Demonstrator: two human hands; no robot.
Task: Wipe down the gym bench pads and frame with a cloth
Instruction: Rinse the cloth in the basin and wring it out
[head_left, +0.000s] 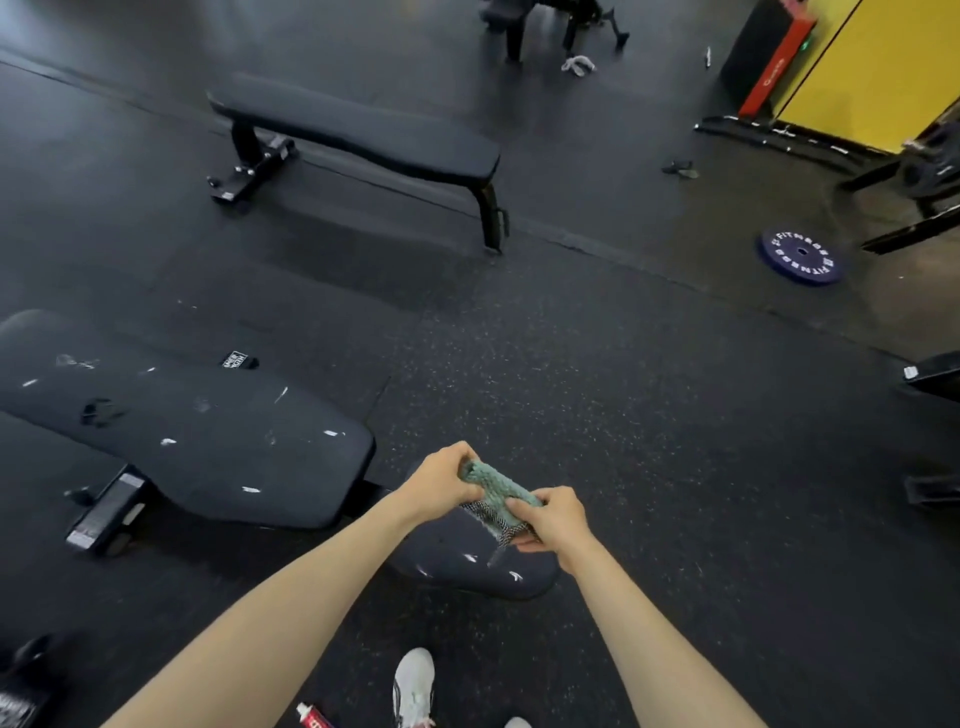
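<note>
The speckled floor (597, 374) bore a scuffed bench (197, 431) at nine o'clock, a flat bench (363, 130) at eleven, and a purple plate (802, 255) at two.

A gym: padded benches (358, 132), weight plate (801, 255), speckled rubber floor (597, 389).

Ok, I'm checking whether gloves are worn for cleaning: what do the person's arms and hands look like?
Both are bare. The left hand and right hand have no gloves, and no ring, watch or band shows. The left forearm and right forearm are uncovered to the picture's edge; no sleeve is in view.
</note>
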